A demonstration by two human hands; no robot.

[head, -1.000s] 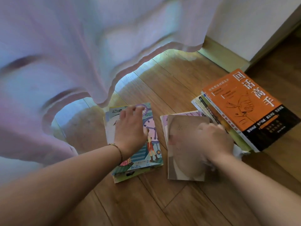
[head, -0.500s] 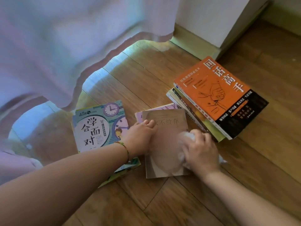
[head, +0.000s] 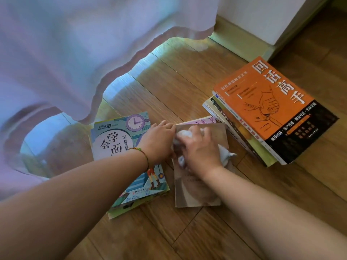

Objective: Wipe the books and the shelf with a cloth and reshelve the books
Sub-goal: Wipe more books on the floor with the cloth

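Two hands work at centre frame: the right hand (head: 200, 151) is clenched round a white cloth (head: 224, 153), pressing it on the tan book (head: 197, 188) lying on the wooden floor (head: 244, 212); the left hand (head: 159, 141), fingers straight, steadies that book's left edge. An orange-topped stack (head: 272, 109) lies at right, a teal book (head: 116, 143) at left.

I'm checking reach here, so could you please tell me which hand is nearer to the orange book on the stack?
The right hand, which grips the white cloth on the brown book just left of the orange book. The left hand is farther left, at the brown book's left edge.
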